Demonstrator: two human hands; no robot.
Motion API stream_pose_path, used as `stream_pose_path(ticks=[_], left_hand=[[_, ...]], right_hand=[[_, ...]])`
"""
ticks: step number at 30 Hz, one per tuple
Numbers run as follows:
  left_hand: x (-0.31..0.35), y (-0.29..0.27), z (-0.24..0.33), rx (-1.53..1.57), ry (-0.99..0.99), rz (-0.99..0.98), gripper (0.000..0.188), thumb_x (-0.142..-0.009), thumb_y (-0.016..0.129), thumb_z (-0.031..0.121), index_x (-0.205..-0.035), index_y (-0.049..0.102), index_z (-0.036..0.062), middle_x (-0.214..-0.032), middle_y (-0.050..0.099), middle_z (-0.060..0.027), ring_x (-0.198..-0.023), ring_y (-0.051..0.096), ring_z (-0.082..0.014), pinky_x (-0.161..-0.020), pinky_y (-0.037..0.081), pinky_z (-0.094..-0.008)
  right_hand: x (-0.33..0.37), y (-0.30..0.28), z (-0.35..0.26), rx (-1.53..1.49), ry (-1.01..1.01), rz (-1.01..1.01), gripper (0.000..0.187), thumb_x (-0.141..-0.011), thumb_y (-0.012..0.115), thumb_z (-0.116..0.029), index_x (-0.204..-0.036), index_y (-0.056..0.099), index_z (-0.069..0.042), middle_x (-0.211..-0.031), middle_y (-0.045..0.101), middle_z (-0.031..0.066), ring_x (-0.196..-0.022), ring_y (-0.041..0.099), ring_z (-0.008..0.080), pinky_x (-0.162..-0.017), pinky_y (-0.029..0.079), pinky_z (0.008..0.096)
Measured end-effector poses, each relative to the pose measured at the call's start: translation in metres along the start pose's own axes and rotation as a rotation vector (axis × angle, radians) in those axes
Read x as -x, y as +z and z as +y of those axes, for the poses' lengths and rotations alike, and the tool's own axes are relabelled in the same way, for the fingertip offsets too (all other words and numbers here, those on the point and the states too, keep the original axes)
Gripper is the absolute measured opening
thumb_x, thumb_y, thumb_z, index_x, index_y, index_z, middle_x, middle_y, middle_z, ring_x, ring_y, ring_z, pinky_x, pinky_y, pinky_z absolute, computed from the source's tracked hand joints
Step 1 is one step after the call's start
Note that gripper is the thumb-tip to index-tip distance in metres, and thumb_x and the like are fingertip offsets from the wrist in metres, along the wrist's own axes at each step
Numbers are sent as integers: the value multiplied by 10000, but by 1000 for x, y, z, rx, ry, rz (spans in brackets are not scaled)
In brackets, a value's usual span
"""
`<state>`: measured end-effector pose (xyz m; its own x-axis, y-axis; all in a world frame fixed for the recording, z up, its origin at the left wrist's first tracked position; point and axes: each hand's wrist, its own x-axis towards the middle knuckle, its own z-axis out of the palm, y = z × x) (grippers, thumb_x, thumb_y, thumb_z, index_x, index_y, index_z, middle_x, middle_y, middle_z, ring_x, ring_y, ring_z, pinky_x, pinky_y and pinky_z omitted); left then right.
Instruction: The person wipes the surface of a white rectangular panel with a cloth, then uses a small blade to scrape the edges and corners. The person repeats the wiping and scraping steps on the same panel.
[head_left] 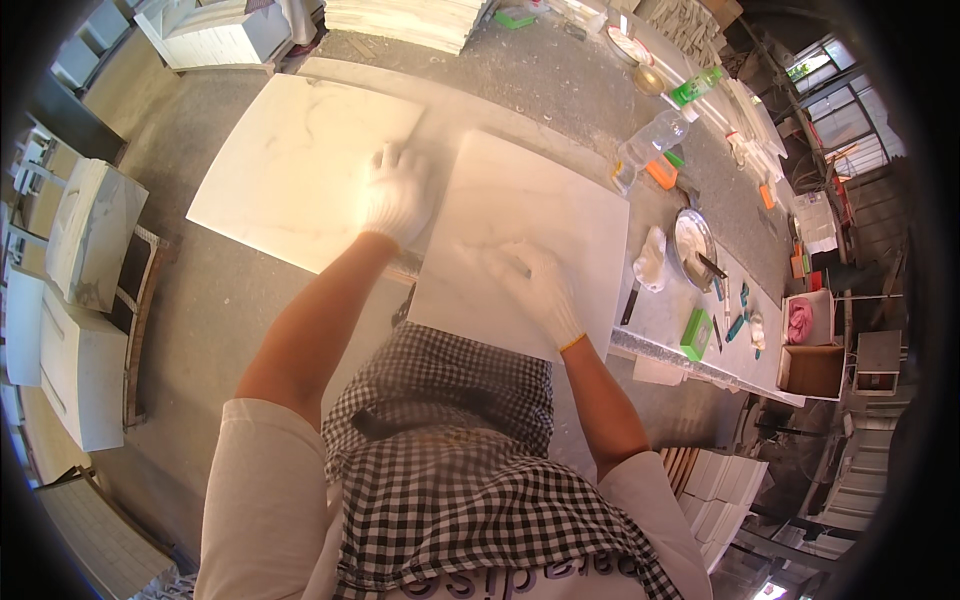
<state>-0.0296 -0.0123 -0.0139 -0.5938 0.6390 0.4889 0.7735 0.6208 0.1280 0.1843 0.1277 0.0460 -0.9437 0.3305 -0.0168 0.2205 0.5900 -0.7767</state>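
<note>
Two square white slabs with faint grey veining, like marble tiles, lie side by side before me. My left hand (pixel 397 190), in a white knit glove, rests on the left slab (pixel 290 150) near its right edge, fingers apart. On the right slab (pixel 530 190) lies my right hand (pixel 540 290), gloved the same way, with its fingers stretched toward the left and slightly blurred. Neither hand appears to hold anything. A narrow gap separates the slabs, and the right one reaches close to my checked apron (pixel 440 390).
Right of the slabs, the bench (pixel 640 335) carries a metal bowl of white paste (pixel 693 243), a white cloth (pixel 650 260), a green box (pixel 697 333) and a clear plastic bottle (pixel 655 137). Beyond stands an open cardboard box (pixel 810 372). White stone blocks (pixel 85 365) stand at left.
</note>
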Motion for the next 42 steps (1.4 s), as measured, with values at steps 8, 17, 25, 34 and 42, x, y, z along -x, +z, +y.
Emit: stream_pose_path(ticks=[8, 17, 25, 34, 42], left_hand=[[-1, -3, 1, 27, 10, 18, 224, -905, 613, 283, -961, 632, 67, -1034, 628, -106, -1135, 525, -330, -987, 417, -472], [-1, -5, 1, 6, 10, -22, 233, -904, 620, 281, -973, 639, 59, -1046, 633, -107, -1139, 524, -332, -993, 416, -477], [-1, -4, 1, 10, 17, 17, 216, -880, 640, 263, -955, 635, 61, -1040, 633, -103, -1131, 528, -325, -974, 428, -474], [-2, -5, 2, 11, 19, 21, 213, -882, 638, 264, -957, 636, 65, -1035, 633, -105, -1136, 530, -325, -976, 428, -473], [2, -1, 1, 76, -11, 17, 278, -942, 568, 255, -1120, 660, 62, -1273, 632, -107, -1314, 472, -348, -1096, 375, -478]], right_hand=[[1, 3, 7, -9, 3, 22, 321, -916, 680, -288, -1074, 721, -11, -1067, 726, 154, -1006, 684, 270, -900, 510, 372], [2, 1, 4, 17, 6, 13, 325, -925, 678, -294, -1073, 729, -9, -1085, 729, 146, -1016, 684, 259, -901, 511, 361], [3, 2, 3, -4, 14, 28, 336, -924, 677, -301, -1072, 727, -3, -1103, 729, 152, -1026, 682, 261, -908, 509, 360], [4, 1, 7, -59, -3, 45, 330, -924, 686, -277, -1105, 715, -2, -1097, 727, 148, -1033, 683, 252, -897, 516, 356], [3, 0, 34, -40, 15, 441, 321, -972, 664, -282, -1124, 707, -3, -1070, 717, 84, -986, 655, 172, -888, 507, 315]])
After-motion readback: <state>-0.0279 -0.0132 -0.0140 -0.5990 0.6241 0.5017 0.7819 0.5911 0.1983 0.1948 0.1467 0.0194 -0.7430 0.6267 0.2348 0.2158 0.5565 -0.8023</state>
